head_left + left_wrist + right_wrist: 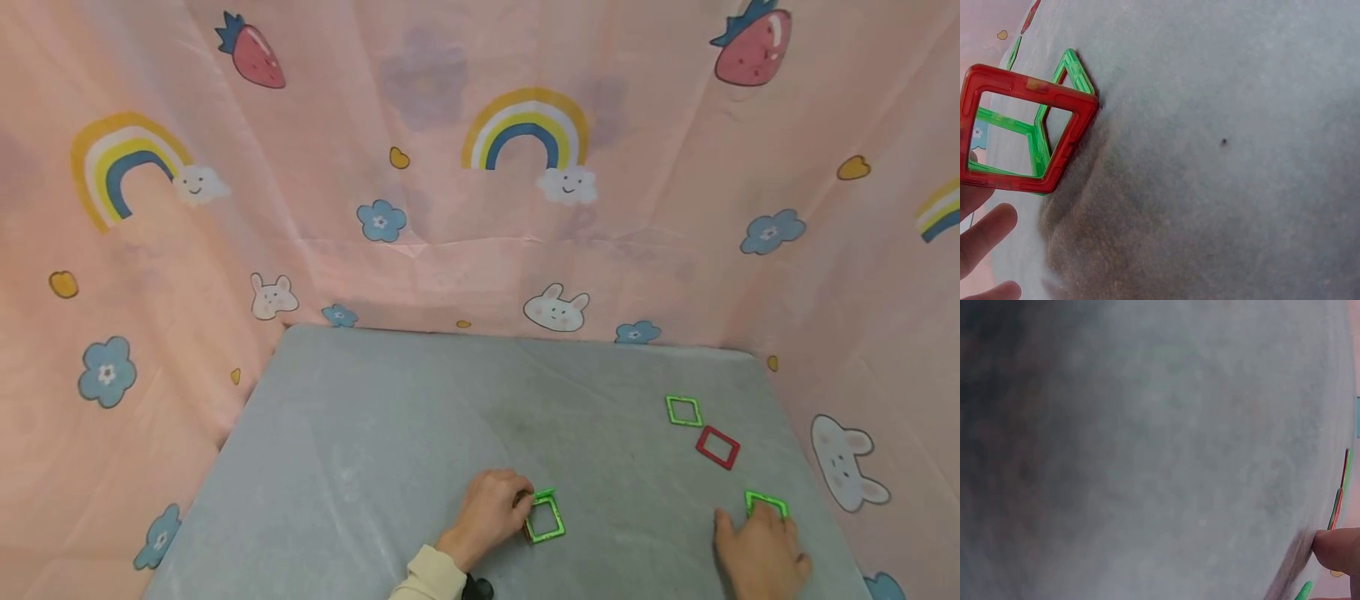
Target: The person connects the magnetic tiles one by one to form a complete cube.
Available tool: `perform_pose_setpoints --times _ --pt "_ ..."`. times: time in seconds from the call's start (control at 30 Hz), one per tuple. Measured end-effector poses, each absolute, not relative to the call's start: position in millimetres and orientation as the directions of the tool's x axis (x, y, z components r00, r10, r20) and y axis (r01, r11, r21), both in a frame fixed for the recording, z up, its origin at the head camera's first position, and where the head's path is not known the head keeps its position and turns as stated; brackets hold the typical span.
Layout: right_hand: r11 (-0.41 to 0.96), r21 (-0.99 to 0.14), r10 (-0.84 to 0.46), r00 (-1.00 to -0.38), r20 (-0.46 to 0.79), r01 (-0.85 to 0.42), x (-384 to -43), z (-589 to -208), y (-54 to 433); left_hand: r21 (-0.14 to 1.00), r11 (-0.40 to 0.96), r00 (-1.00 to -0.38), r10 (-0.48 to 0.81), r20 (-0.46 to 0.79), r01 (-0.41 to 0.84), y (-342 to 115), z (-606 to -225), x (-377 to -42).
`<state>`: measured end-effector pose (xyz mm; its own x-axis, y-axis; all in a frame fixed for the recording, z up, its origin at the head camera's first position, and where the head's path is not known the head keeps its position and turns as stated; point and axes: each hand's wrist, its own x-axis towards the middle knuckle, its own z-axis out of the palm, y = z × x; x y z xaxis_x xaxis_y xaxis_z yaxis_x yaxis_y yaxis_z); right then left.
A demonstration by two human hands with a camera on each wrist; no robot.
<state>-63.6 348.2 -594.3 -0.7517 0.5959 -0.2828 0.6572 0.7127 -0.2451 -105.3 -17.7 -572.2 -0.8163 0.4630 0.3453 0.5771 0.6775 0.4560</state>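
Left hand (487, 508) partly curled, pinching red square magnetic tile (1065, 147) on edge against green tiles (547, 537), near-centre tabletop (375, 433); right hand (761, 554) spread, fingers over separate green tile (767, 498), near right, contact unclear; advised: steady red tile lightly, joints may fold; grasp separate tile by opposite edges.

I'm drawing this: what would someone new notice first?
Probably the rainbow in the middle of the pink cloth behind the table. Next, the red frame and green frame at the left hand, and the right hand over another green frame near the table's right edge.
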Motion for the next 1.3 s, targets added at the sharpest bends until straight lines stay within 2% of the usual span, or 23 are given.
perform_pose_setpoints --times 0.4,0.7,0.93,1.3 --pt "0.717 -0.278 0.557 -0.765 -0.323 0.639 -70 -592 348 0.464 0.667 -0.813 0.46 0.357 0.582 -19 -572 -105" --pt "0.731 -0.325 0.542 -0.8 -0.256 0.599 -70 -597 356 0.457 0.666 -0.807 0.471 0.357 0.59 -19 -572 -104" --pt "0.738 -0.289 0.516 -0.786 -0.34 0.61 -81 -591 362 0.463 0.669 -0.813 0.465 0.35 0.581 -18 -573 -105" --pt "0.708 -0.249 0.583 -0.745 -0.324 0.661 -91 -591 364 0.479 0.663 -0.818 0.463 0.342 0.576 -19 -574 -108"
